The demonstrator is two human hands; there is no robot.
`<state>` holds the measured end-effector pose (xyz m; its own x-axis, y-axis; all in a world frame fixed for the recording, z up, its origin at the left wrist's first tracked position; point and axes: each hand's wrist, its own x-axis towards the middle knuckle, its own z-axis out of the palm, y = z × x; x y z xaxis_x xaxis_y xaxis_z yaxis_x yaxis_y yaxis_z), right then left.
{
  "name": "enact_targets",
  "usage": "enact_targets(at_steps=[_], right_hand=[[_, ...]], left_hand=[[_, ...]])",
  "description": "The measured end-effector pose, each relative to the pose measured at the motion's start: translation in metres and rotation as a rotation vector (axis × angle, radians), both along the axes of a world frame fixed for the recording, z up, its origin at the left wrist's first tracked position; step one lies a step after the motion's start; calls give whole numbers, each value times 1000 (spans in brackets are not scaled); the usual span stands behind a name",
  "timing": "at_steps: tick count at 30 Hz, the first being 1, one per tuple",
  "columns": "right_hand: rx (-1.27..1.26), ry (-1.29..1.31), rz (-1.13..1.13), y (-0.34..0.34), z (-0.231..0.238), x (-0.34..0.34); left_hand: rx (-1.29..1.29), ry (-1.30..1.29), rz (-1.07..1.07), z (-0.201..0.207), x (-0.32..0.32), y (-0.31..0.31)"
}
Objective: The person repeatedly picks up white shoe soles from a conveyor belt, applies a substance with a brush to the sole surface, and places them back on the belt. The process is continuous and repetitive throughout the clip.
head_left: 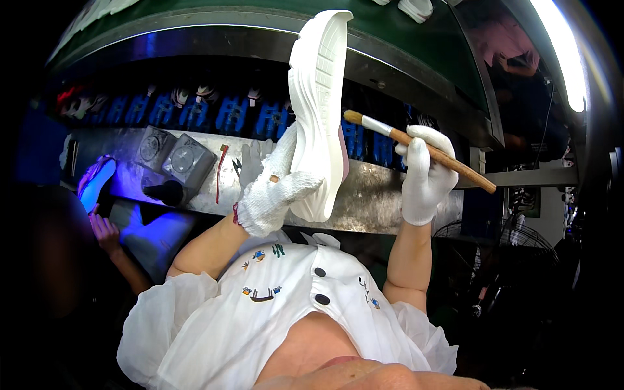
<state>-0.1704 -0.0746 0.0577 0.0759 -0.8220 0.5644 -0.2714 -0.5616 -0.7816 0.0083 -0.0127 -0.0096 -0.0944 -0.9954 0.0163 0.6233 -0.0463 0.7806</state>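
A white shoe sole stands almost upright in front of me, its ribbed inner side turned partly to the right. My left hand, in a white knit glove with a small hole, is closed round the sole's lower part. In my right hand, also gloved in white, a wooden-handled paintbrush is held at a slant. The brush's tan bristles point up and left, a little to the right of the sole and apart from it.
On the metal bench lie two clear lidded containers, a red toothbrush and a grey glove. Blue shoe holders line the shelf behind. A green conveyor belt runs beyond. At left, another person's hand is near a blue-lit sole.
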Motion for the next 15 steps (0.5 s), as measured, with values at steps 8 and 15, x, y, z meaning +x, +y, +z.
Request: enact_targets(at_steps=[8,15], right_hand=[[-145,70,116,6,3,5],[-318,361,144,18,18,2]], left_hand=[[34,97,-47,6,5,-1],[23,30,106,8,11,-5]])
